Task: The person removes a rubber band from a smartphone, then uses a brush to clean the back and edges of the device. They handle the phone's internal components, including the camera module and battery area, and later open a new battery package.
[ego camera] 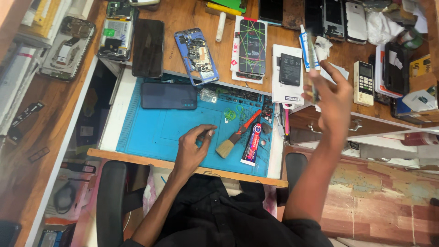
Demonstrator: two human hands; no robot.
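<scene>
Left hand [194,146] rests on the blue mat [146,137], fingers pinched together on a small pale part [211,133]. Brush [238,135] lies just right of it, long axis running far-right. Right hand [334,98], raised over the desk's right side, clamps a blurred thin tool [312,68], upright.

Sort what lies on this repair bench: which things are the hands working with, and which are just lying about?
In hand:
- left hand, pinching a small part over the blue mat
- right hand, raised, gripping a thin tool, blurred

Lying about:
- brush
- glue tube
- dark phone
- opened blue phone
- white remote
</scene>
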